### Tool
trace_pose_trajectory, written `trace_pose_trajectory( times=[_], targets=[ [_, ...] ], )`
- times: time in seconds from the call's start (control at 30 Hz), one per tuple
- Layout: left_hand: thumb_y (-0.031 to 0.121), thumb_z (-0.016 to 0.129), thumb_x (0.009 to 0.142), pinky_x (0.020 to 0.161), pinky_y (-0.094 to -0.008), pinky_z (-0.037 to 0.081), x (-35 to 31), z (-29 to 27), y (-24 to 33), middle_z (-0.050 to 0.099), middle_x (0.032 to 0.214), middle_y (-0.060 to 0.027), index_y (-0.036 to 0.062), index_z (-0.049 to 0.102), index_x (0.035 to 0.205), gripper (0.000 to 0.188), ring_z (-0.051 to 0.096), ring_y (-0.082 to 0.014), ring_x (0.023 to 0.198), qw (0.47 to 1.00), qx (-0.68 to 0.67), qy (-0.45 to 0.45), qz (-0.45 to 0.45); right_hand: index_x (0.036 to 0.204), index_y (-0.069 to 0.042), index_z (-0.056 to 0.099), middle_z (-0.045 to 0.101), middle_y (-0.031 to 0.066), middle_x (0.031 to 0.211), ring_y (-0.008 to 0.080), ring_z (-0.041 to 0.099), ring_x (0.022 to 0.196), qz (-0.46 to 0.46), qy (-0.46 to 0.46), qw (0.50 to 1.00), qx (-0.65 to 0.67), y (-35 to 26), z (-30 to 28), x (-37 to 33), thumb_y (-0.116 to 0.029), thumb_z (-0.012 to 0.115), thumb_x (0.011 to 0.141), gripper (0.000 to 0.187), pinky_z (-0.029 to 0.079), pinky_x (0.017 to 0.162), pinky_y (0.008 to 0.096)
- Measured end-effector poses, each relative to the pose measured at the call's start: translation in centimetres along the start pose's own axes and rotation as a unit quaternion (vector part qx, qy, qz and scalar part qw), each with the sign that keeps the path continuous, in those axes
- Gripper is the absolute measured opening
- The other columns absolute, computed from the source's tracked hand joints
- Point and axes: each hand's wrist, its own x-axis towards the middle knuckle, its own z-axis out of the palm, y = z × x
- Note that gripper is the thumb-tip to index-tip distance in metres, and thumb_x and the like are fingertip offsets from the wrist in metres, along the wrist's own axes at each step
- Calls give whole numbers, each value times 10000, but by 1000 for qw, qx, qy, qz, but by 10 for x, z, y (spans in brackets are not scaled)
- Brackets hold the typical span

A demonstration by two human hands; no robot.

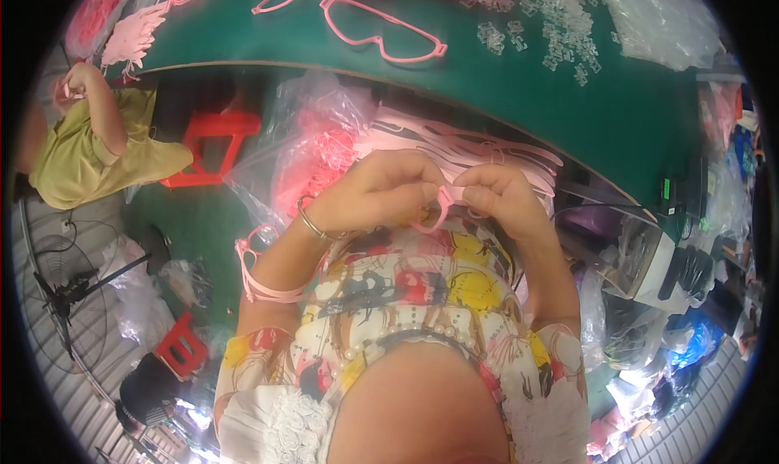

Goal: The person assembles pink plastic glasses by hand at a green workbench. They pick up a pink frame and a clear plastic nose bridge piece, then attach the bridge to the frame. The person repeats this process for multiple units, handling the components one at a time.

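Observation:
In front of my chest, my left hand [385,190] is closed in a pinch on a pink goggle frame [441,219], whose curved rim hangs below the fingertips. Close beside it, my right hand [505,202] pinches a short bit of pink strap [456,194] at the frame's end. Fingers hide part of this joint, so I cannot tell whether the strap is threaded. Long pale pink straps [454,143] lie in a row just beyond my hands. Around my left forearm hang looped pink pieces [272,290].
On the green table [268,26] lie more pink goggle frames [381,46] and a scatter of small clear buckles [568,30]. A clear bag of pink strands [316,160] sits left of my hands. Further left are a red stool [215,143] and another person's arm [105,111].

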Motion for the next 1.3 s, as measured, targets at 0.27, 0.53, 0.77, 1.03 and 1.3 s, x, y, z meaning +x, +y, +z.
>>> trace_pose_trajectory(
  times=[0.27,0.53,0.77,1.03,1.3],
  targets=[
    [76,532,909,692,-242,442,4,8,2,556,881,-15,2,592,930,98,521,-73,808,998,-42,-11,-50,883,-23,640,589,-8,687,31,498,527,4,-26,999,-25,1,-1,-1,-182,607,856,165,357,414,180],
    [57,535,877,575,-228,423,14,9,-10,561,822,-32,1,596,889,83,525,-103,667,978,176,93,58,928,-32,602,632,125,947,261,613,786,-401,76,865,-292,4,8,7,-176,629,806,190,487,670,347],
    [104,552,901,542,-178,411,29,20,-9,572,812,-15,-5,593,905,116,537,-67,692,982,150,111,30,817,-68,578,583,92,905,275,549,799,-476,199,691,-507,34,6,17,-228,601,733,182,401,698,394],
    [176,567,882,703,-249,420,34,6,-23,593,862,-43,-56,606,956,246,518,-105,793,959,259,74,82,711,-45,537,578,101,853,266,531,781,-561,217,700,-385,21,21,7,-122,587,753,101,412,653,379],
    [136,565,762,561,-225,335,19,-2,-9,505,720,33,49,609,797,104,431,-60,650,977,183,108,34,985,-18,633,634,83,954,199,591,926,-271,-53,957,-89,49,-34,53,-145,557,899,171,478,814,334]
  ],
)
